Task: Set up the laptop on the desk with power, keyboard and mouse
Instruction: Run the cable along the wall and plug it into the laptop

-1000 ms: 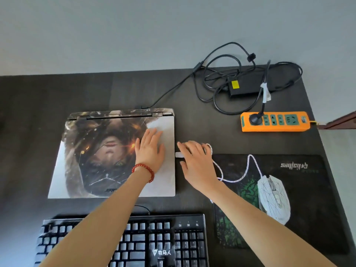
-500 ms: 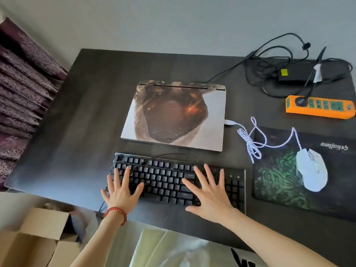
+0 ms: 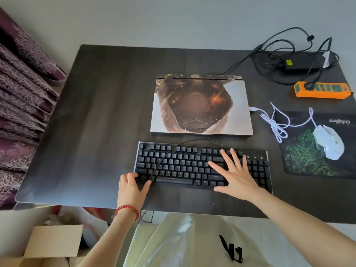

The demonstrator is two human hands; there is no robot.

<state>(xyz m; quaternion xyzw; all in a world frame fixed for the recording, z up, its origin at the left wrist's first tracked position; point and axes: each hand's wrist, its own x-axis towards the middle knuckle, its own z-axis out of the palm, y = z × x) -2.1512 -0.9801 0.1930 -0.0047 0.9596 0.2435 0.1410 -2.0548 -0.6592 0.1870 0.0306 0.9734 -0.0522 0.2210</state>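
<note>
The closed laptop, its lid covered in artwork, lies mid-desk with a black power lead in its back edge. The white mouse sits on a green-patterned pad; its white braided cable is plugged into the laptop's right side. In front of the laptop lies the black keyboard. Its black cable runs across the keys toward the front-left corner. My left hand is curled there, around the cable. My right hand rests flat with fingers spread on the keyboard's right half.
The orange power strip and black power adapter with coiled leads sit at the desk's back right. A purple curtain hangs at the left. A cardboard box stands below the front edge.
Both hands left the laptop and the mouse plug and came down to the keyboard. My left hand went from spread flat to curled at the keyboard's front-left corner.
</note>
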